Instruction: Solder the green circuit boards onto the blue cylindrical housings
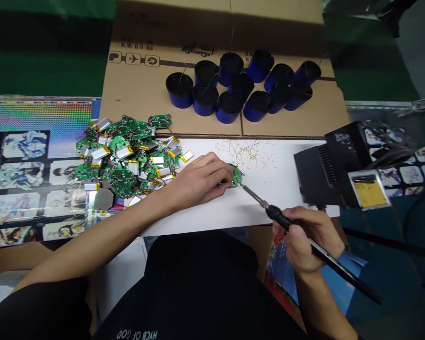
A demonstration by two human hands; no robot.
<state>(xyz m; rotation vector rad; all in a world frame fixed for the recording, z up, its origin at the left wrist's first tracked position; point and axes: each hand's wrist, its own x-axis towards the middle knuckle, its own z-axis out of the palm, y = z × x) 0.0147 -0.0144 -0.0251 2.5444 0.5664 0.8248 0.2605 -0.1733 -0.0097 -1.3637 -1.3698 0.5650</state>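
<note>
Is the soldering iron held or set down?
Held: the soldering iron is gripped in the right hand, tip near a green circuit board.

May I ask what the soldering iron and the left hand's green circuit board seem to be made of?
The soldering iron has a shaft that looks like steel, from its metallic sheen, and a grip like matte black plastic. The green circuit board is probably coated fibreglass, from its glossy surface.

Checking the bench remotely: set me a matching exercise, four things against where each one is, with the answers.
Things:
1 soldering iron
2 small green circuit board
3 blue cylinders with black tops
4 heap of circuit boards and pouch batteries

Places:
A on the cardboard sheet
B at the fingertips of the left hand
C in the right hand
D left of the left hand

Pairs: 1-C, 2-B, 3-A, 4-D
</note>
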